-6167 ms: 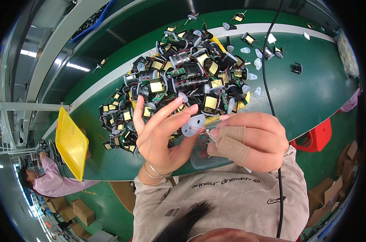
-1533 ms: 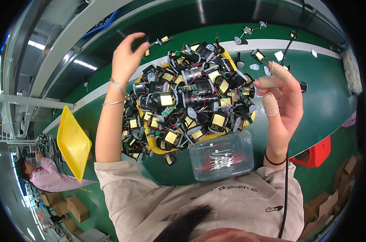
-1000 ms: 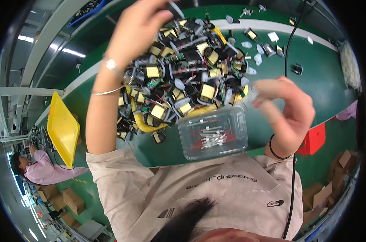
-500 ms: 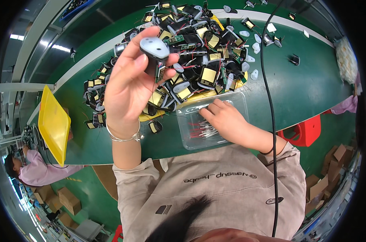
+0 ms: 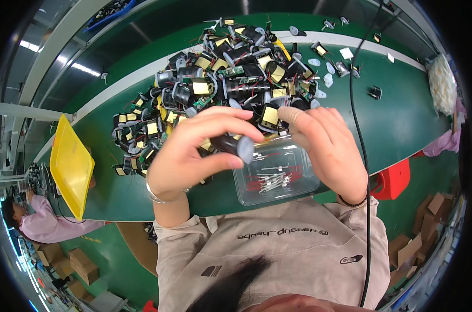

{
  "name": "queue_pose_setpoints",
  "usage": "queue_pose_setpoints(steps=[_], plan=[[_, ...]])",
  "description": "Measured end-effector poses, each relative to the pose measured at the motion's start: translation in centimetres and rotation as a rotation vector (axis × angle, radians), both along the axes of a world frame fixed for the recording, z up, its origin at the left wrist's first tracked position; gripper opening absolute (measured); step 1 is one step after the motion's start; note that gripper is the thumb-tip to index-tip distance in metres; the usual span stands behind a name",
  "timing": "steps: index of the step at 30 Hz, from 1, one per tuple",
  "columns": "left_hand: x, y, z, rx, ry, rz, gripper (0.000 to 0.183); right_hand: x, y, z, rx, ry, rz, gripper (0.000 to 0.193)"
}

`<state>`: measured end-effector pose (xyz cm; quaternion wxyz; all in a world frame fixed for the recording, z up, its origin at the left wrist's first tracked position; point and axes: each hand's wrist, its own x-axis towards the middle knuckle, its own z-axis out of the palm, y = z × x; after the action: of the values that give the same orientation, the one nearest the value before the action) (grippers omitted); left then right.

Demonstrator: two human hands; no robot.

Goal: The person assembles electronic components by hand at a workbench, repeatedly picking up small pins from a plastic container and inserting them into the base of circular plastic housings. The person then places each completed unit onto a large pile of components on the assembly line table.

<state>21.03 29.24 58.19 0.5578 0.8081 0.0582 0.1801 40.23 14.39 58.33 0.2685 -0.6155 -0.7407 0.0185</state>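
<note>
Head view: left hand (image 5: 186, 153), which we are seeing grasping a black part (image 5: 223, 142) between thumb and fingers, its grey cap (image 5: 246, 149) facing rightward, presumably leaving that end exposed. Right hand (image 5: 329, 151), fingers bent; we are not managing to tell whether it is pinching anything. Clear box (image 5: 305, 186), holding wires (image 5: 275, 180), sitting just before the shirt (image 5: 277, 249), probably for short reaching. Pile (image 5: 241, 88) of similar parts, spilling past its yellow tray (image 5: 281, 50), apparently overfilling it.

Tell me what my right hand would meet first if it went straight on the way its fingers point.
Probably the black boxy part with a square yellow pad, just left of your right hand, though depth is unclear.
</note>
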Motion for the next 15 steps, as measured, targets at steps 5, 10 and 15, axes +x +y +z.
queue_pose_setpoints(steps=[5,10,15], plan=[[0.5,-0.9,0.1,0.356,0.049,0.043,0.034,-0.3,1.2,1.2,0.118,-0.034,-0.017,0.048],[0.3,-0.7,0.0,0.234,0.019,0.051,0.036,0.0,2.3,1.2,0.154,0.214,0.041,0.053],[0.0,-0.4,-0.1,-0.167,-0.068,-0.001,0.036,0.8,4.1,0.7,0.16,0.634,0.338,0.044]])
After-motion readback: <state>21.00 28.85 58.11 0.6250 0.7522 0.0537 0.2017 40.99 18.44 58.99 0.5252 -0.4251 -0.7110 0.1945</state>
